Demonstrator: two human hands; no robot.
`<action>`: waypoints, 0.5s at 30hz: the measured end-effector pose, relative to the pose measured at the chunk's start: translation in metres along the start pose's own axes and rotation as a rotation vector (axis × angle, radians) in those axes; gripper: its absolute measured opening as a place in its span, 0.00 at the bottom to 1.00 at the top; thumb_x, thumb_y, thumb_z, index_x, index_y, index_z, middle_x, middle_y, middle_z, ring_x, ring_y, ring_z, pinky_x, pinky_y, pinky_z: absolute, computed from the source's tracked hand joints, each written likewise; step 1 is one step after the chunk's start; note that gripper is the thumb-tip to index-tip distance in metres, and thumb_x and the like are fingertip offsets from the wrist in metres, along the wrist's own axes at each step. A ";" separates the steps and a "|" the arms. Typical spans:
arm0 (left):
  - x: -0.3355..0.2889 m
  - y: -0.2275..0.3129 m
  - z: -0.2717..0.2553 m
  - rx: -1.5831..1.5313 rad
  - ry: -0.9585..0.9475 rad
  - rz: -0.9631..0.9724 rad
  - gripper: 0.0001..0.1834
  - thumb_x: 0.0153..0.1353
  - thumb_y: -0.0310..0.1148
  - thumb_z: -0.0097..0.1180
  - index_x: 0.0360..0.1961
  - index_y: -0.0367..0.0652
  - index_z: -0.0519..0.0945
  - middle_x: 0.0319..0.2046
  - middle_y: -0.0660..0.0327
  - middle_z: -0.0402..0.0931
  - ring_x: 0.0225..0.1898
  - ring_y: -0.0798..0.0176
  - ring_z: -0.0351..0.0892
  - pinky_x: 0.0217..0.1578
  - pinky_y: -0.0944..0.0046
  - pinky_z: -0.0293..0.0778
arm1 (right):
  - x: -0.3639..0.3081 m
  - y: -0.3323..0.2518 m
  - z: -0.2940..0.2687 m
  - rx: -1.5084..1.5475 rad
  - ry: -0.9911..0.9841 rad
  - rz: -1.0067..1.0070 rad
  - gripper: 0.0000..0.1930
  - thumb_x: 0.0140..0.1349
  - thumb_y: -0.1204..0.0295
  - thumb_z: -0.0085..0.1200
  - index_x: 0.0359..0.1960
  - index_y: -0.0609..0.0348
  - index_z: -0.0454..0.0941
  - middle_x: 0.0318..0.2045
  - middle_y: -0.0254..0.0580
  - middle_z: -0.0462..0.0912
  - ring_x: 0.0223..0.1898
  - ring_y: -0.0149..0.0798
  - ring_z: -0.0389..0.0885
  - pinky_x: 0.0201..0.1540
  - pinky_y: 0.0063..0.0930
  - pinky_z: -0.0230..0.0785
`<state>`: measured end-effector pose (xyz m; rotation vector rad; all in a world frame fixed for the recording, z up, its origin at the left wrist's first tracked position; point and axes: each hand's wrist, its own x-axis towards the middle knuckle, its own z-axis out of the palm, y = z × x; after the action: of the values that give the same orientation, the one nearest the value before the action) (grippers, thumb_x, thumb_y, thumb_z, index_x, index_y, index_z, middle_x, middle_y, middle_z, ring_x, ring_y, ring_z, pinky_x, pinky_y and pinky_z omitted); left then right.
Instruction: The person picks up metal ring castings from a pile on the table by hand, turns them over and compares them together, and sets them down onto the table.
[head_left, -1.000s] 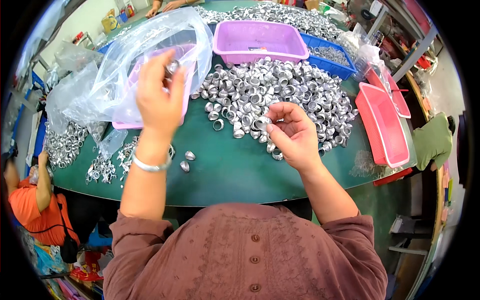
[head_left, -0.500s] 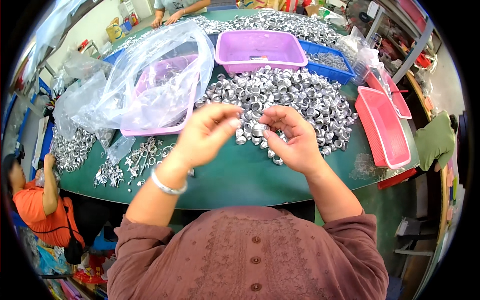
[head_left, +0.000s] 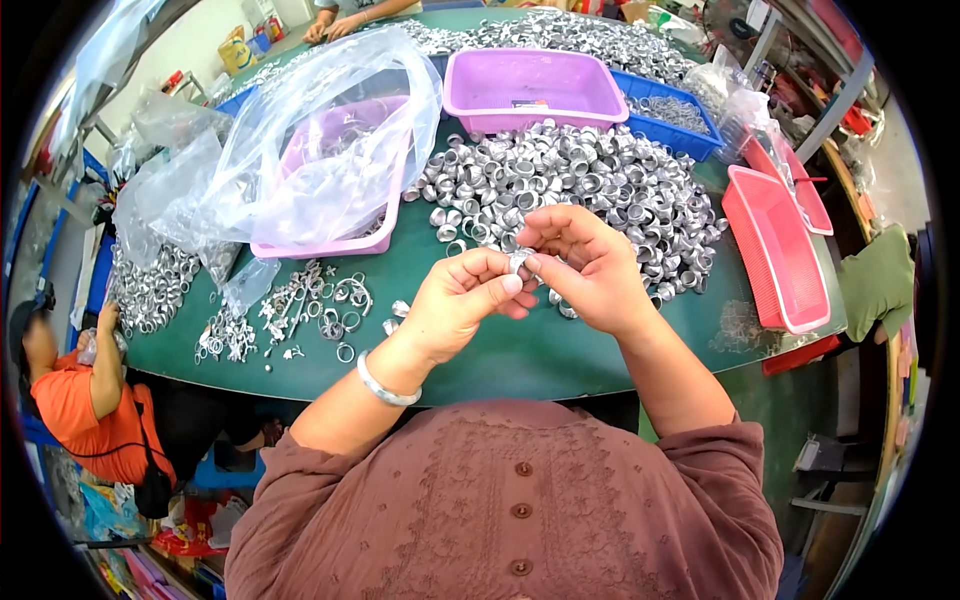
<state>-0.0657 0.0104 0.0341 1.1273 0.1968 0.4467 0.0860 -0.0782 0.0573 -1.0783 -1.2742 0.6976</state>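
Note:
A silver metal ring (head_left: 519,261) sits between my two hands, just in front of a large pile of similar wide silver rings (head_left: 590,170). My right hand (head_left: 590,268) pinches it between thumb and fingertips. From the left, the fingertips of my left hand (head_left: 465,300) meet the ring; its thumb and fingers are closed together, and anything small within them is hidden. To the left of my left hand lie a few loose rings (head_left: 345,352) and small clusters of silver parts (head_left: 290,300) on the green table (head_left: 480,360).
A purple tub (head_left: 535,120) and a blue bin (head_left: 715,140) stand behind the pile. A plastic bag (head_left: 330,75) drapes over another purple tub (head_left: 330,248). A red basket (head_left: 770,260) is at right. A person in orange (head_left: 95,410) works at left; another's hands (head_left: 335,28) are across the table.
My left hand has come rightward and down to meet the ring in my right hand. The right hand has stayed nearly in place. The whole view has shifted slightly.

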 end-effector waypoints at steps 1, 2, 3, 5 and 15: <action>-0.001 -0.001 0.000 -0.006 0.013 0.002 0.08 0.57 0.28 0.52 0.37 0.37 0.75 0.35 0.56 0.76 0.35 0.63 0.77 0.35 0.67 0.75 | 0.000 0.001 0.000 0.051 -0.004 0.034 0.16 0.52 0.83 0.50 0.45 0.65 0.68 0.37 0.41 0.75 0.41 0.32 0.75 0.43 0.25 0.69; -0.003 -0.002 0.001 -0.013 0.027 0.004 0.08 0.57 0.28 0.52 0.37 0.37 0.75 0.35 0.56 0.76 0.35 0.62 0.77 0.35 0.67 0.75 | -0.002 0.000 0.002 0.053 -0.006 0.036 0.16 0.52 0.83 0.50 0.45 0.65 0.68 0.37 0.41 0.75 0.41 0.32 0.75 0.43 0.25 0.69; -0.005 -0.004 0.001 -0.014 0.031 0.003 0.08 0.57 0.28 0.52 0.37 0.37 0.75 0.35 0.56 0.76 0.35 0.62 0.77 0.35 0.67 0.75 | -0.003 -0.001 0.003 0.075 -0.012 0.048 0.16 0.52 0.83 0.51 0.44 0.65 0.68 0.37 0.41 0.75 0.40 0.32 0.75 0.43 0.24 0.69; -0.006 -0.007 0.000 -0.023 0.041 0.027 0.07 0.57 0.28 0.52 0.36 0.37 0.75 0.34 0.56 0.76 0.35 0.62 0.78 0.34 0.67 0.76 | -0.003 -0.001 0.004 0.096 -0.018 0.058 0.16 0.52 0.83 0.51 0.44 0.65 0.69 0.37 0.41 0.75 0.40 0.31 0.75 0.43 0.24 0.69; -0.008 -0.008 0.002 -0.024 0.060 0.004 0.06 0.58 0.27 0.50 0.35 0.37 0.75 0.33 0.55 0.76 0.33 0.62 0.78 0.33 0.67 0.76 | 0.001 0.002 0.001 0.133 -0.039 0.127 0.12 0.52 0.81 0.53 0.40 0.65 0.72 0.34 0.38 0.76 0.35 0.29 0.75 0.39 0.21 0.70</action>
<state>-0.0698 0.0024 0.0271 1.0914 0.2408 0.4850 0.0852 -0.0767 0.0558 -1.0475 -1.1824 0.8911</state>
